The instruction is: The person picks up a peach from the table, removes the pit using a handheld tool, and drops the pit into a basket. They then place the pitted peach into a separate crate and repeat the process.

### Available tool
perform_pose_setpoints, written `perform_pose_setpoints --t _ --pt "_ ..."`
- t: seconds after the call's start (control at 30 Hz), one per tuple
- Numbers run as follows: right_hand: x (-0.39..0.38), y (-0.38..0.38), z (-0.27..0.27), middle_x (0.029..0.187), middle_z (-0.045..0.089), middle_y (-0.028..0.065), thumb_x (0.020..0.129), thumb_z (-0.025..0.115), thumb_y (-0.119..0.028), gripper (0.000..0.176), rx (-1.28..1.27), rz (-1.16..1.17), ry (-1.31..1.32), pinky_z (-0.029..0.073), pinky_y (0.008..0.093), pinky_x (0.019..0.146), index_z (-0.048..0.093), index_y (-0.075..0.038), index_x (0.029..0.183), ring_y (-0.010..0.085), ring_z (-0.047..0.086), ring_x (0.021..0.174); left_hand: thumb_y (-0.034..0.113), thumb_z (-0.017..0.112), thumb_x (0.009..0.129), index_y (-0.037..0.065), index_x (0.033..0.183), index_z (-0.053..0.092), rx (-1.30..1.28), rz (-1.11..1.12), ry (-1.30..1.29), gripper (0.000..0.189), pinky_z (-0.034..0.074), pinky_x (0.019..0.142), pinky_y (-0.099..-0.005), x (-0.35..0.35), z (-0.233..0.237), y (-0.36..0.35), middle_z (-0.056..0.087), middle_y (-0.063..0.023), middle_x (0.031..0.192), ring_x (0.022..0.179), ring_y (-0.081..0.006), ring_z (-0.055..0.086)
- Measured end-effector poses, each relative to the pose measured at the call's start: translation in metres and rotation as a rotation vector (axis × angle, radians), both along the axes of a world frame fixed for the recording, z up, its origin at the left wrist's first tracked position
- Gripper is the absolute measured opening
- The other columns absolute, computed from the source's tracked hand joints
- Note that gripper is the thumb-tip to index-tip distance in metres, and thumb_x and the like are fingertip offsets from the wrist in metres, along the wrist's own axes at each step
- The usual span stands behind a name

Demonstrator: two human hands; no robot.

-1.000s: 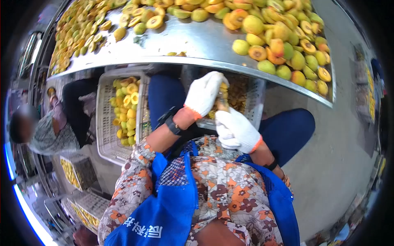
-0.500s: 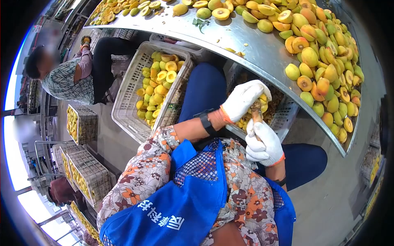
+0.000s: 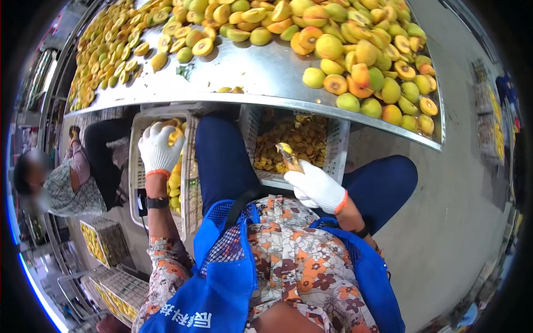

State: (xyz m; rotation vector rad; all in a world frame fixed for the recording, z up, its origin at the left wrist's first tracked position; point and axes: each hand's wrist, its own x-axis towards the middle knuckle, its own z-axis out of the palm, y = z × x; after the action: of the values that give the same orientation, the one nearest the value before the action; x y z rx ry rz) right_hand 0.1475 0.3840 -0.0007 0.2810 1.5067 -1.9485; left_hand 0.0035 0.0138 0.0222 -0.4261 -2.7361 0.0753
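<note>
My left hand (image 3: 159,147), in a white knit glove, hangs over the pale crate (image 3: 135,166) of yellow fruit halves. Its fingers are curled round a peach half (image 3: 176,135), mostly hidden by the glove. My right hand (image 3: 319,186), also gloved, grips a short pitting knife (image 3: 291,161) with a light wooden handle. A bit of yellow flesh clings to the knife's metal tip. Below that tip, between my knees, is a second crate (image 3: 335,147) with brownish-yellow scraps and pits (image 3: 294,136).
A metal table (image 3: 261,72) spans the far side, its raised edge close above my knees. Halved peaches (image 3: 366,53) are heaped on it, thickest at right. At left sits another person (image 3: 78,183); loaded crates (image 3: 102,238) stand behind on the floor.
My hands have parted. The left has moved from beside the knife to above the left crate, carrying the peach half. The right stays over the scraps crate with the knife. The view has turned.
</note>
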Motion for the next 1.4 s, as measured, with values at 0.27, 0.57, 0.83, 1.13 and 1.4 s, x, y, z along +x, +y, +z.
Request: perform_pose_setpoints --t 0.27,0.57,0.83,1.13,1.4 --pt "-0.002 -0.006 0.006 0.066 0.053 0.0012 0.100 0.062 -0.032 0.029 0.214 0.015 0.050 0.035 0.0270 0.039 0.050 -0.007 0.110 0.0101 0.046 0.044 0.028 0.072 0.082 0.012 0.107 0.072 0.485 -0.506 -0.067 0.029 0.051 0.088 -0.0481 -0.045 0.017 0.221 0.068 -0.0146 0.103 0.102 -0.0359 0.062" --pt "0.018 0.014 -0.012 0.078 0.066 0.0236 0.098 0.062 -0.039 0.043 0.693 0.018 0.349 0.053 0.0436 0.063 0.055 0.001 0.110 0.0377 0.069 0.071 0.037 0.075 0.079 0.009 0.121 0.063 0.154 -0.369 -0.394 0.052 0.054 0.088 -0.0458 -0.095 -0.002 0.300 0.068 -0.0172 0.111 0.100 -0.0363 0.066" --pt "0.007 0.009 0.023 0.088 0.066 0.0325 0.095 0.069 -0.033 0.049 0.659 -0.353 0.750 0.054 0.0507 0.065 0.053 0.005 0.122 0.0499 0.067 0.085 0.038 0.058 0.102 0.005 0.125 0.061 1.722 -0.350 -1.228 0.040 0.042 0.058 -0.0220 -0.003 0.035 0.224 0.066 -0.0035 0.092 0.075 -0.0094 0.059" --pt "0.000 -0.015 0.034 0.083 0.066 0.0296 0.097 0.066 -0.026 0.040 0.722 -0.377 0.732 0.053 0.0511 0.060 0.050 0.004 0.119 0.0481 0.068 0.078 0.040 0.052 0.107 0.005 0.117 0.065 1.804 -0.224 -1.241 0.038 0.048 0.072 -0.0243 0.027 0.008 0.211 0.065 -0.0035 0.103 0.089 -0.0086 0.059" --pt "-0.002 -0.024 0.024 0.077 0.065 0.0308 0.098 0.064 -0.025 0.040 0.796 -0.319 0.662 0.053 0.0511 0.058 0.050 0.007 0.119 0.0480 0.068 0.076 0.028 0.043 0.110 0.000 0.114 0.065 1.277 -0.363 -0.714 0.036 0.051 0.079 -0.0291 0.043 0.019 0.211 0.068 -0.0089 0.099 0.087 -0.0113 0.060"
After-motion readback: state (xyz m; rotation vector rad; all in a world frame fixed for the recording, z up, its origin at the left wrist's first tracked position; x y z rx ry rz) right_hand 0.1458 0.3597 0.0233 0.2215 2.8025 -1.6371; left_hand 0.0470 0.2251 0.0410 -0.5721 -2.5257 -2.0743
